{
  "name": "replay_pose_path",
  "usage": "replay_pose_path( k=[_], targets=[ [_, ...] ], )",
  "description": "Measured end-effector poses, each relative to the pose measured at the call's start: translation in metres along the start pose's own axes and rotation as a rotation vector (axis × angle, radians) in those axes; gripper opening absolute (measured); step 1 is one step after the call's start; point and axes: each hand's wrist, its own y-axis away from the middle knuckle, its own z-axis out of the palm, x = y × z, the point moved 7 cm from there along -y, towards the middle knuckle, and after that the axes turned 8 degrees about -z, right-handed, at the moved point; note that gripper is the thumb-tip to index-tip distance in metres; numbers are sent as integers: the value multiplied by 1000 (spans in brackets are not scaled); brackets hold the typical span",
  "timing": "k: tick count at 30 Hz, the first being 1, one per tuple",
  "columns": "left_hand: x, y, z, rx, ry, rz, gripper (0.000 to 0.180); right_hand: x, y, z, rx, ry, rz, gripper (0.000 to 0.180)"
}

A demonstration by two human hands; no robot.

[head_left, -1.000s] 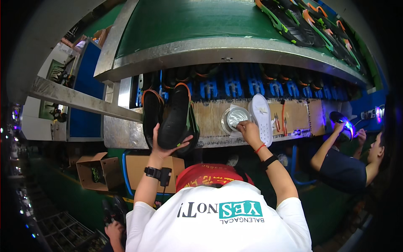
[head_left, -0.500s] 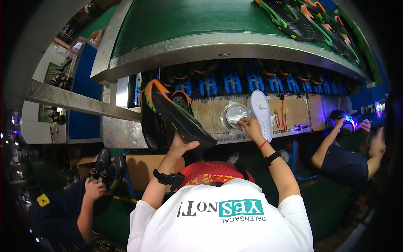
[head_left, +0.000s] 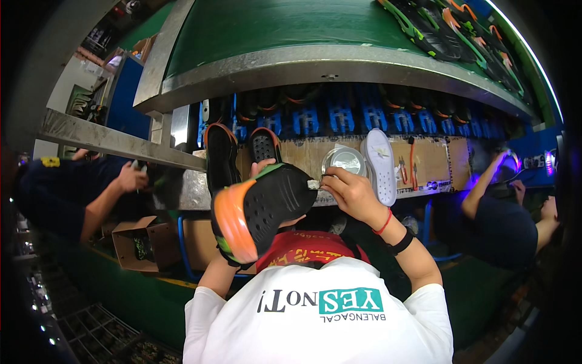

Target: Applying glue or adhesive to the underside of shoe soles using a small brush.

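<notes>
My left hand (head_left: 263, 164) is wrapped around a black shoe sole (head_left: 270, 203) with an orange end and green edging. The sole is raised in front of me, its perforated face showing; most of that hand is behind it. My right hand (head_left: 357, 195) pinches a small white wad (head_left: 313, 184), cloth-like, at the sole's black end. Beyond my right hand a round metal dish (head_left: 345, 159) sits on the bench, beside a white perforated insole (head_left: 380, 170). Two more black-and-orange soles (head_left: 222, 155) stand left of the dish.
Pliers (head_left: 404, 170) and a red-handled tool (head_left: 413, 162) lie right of the insole. A metal-edged green conveyor (head_left: 273, 30) overhangs the bench, carrying several soles (head_left: 448, 33). Blue holders (head_left: 341, 116) line the space beneath. Co-workers' arms (head_left: 106, 191) are at both sides.
The sole has turned over, its orange end swinging toward me. My right hand has moved left from the dish to the sole with the white wad. The left co-worker no longer shows dark shoes.
</notes>
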Motion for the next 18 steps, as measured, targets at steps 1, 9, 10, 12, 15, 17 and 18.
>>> replay_pose_path(
  k=[1, 9, 10, 12, 15, 17, 18],
  targets=[
    [-2, 0, 4, 18, 408, -26, 71, 0, 0, -1, -1, 0, 1, 12],
    [-62, 3, 60, 528, 1487, -24, 40, 1, 0, 1, -39, -247, 126, 9],
    [-64, 4, 60, 569, 1471, 11, 40, 1, -1, 1, -41, -249, 126, 9],
    [-65, 0, 59, 513, 1536, 17, 40, 1, -2, 3, -81, -388, 158, 8],
    [-55, -2, 51, 470, 1523, -47, 40, -2, -6, 4, -108, -497, 185, 11],
    [-57, -2, 52, 485, 1446, -114, 41, -4, -7, 5, -122, -549, 220, 11],
    [-56, -1, 48, 539, 1265, 4, 40, -4, -6, 7, -136, -599, 255, 12]
  ],
)
